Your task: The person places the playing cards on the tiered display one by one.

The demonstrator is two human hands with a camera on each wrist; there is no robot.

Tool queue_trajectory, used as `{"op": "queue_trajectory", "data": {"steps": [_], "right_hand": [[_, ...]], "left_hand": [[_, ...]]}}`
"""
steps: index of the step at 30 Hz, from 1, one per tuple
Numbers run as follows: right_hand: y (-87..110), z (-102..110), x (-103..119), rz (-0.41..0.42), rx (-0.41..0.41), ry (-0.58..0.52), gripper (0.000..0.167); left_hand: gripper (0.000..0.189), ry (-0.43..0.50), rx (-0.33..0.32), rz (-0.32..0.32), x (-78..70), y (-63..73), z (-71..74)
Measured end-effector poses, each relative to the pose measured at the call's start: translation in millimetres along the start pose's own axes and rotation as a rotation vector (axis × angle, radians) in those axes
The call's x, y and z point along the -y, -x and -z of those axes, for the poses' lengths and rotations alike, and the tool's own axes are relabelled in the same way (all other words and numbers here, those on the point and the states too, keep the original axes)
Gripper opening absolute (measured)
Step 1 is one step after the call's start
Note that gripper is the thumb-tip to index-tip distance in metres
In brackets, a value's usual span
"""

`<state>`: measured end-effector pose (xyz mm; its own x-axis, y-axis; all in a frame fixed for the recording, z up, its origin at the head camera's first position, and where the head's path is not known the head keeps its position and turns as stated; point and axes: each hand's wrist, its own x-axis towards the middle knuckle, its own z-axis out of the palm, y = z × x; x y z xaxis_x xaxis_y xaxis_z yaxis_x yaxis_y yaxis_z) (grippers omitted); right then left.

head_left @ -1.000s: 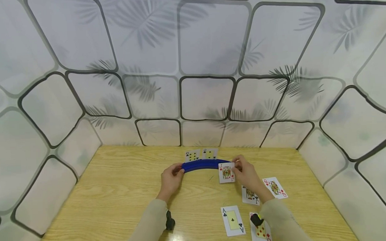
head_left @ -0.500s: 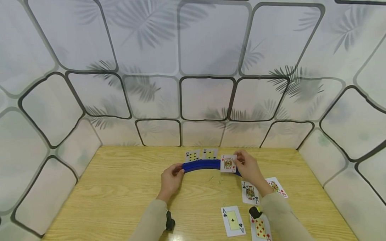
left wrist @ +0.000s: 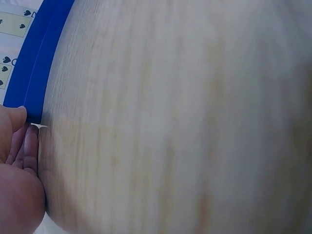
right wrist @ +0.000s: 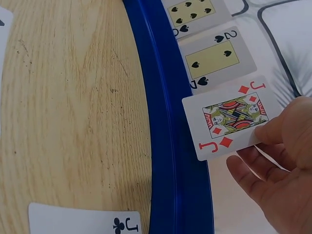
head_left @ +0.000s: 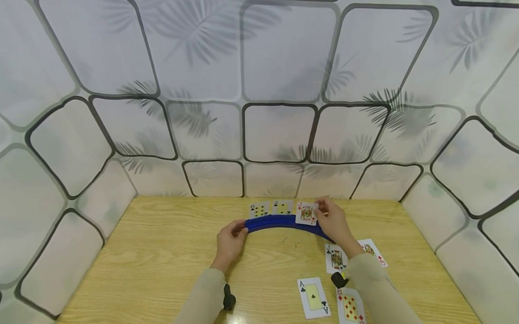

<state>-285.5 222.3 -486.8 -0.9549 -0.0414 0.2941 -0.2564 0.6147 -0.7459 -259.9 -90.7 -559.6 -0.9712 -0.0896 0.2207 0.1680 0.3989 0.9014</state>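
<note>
one red jack [right wrist: 234,119] held at the rack [head_left: 270,221]
left hand [head_left: 229,240] pinches the rack's end; right hand [head_left: 333,222] pinches the red jack beside the spade two [right wrist: 214,61]. best to align it squarely with the groove [right wrist: 168,112], then press gently.

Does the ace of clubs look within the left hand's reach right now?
Probably yes: nothing covers the ace or stands between it and the left hand, though that hand would likely have to release the blue holder first.
</note>
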Motion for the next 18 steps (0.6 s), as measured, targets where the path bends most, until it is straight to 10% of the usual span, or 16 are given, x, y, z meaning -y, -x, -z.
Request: {"op": "queue_trajectory", "data": {"steps": [18], "right_hand": [[-8.2, -2.7, 1.0, -0.002, -0.044, -0.013, 0.016]], "left_hand": [[0.025, 0.022, -0.005, 0.017, 0.9, -0.6, -0.9]]}}
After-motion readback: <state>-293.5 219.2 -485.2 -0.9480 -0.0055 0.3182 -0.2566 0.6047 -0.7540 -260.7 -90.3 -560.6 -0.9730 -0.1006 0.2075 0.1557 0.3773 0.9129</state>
